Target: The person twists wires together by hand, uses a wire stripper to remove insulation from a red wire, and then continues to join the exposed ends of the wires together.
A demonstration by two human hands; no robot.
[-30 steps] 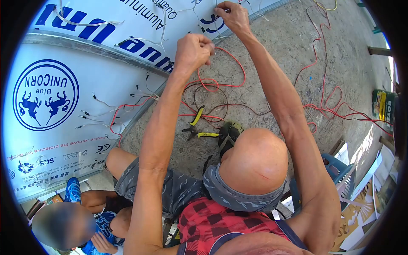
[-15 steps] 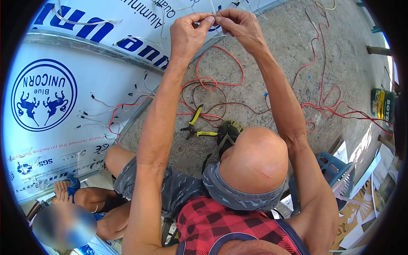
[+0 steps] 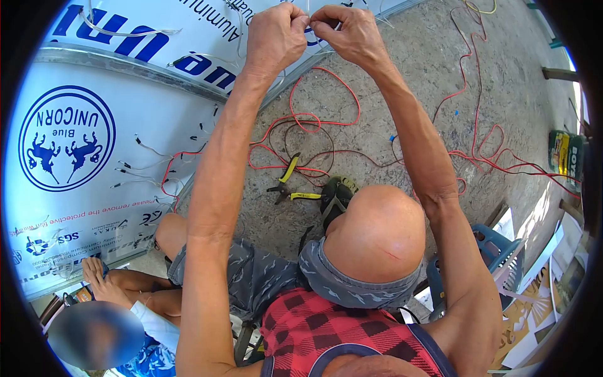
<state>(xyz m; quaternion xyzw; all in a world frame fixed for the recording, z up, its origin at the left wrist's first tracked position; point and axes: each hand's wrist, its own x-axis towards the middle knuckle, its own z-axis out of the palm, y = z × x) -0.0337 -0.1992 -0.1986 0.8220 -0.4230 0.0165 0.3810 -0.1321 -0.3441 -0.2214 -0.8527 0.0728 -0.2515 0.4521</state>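
My left hand (image 3: 276, 39) is closed in a pinch at the top of the view, over the upper panel's edge. Thumb and fingers of my right hand (image 3: 353, 38) are also pinched together, almost touching the left. A thin pale wire (image 3: 308, 7) runs up from between them; its held end is mostly covered by the fingers. Below, on the concrete, lie yellow-handled pliers (image 3: 291, 182) beside my shoe. Loops of red wire (image 3: 359, 103) and dark wire spread around them.
White panels (image 3: 69, 207) with blue lettering stand at left, dotted with short wire ends. A seated person's hand (image 3: 100, 276) is at lower left. A green and yellow container (image 3: 564, 160) stands far right. A blue plastic basket (image 3: 493, 248) is beside my right arm.
Both my hands have shifted slightly up and left, a little further apart. Red wire near the panel has moved. The seated person at lower left has changed posture.
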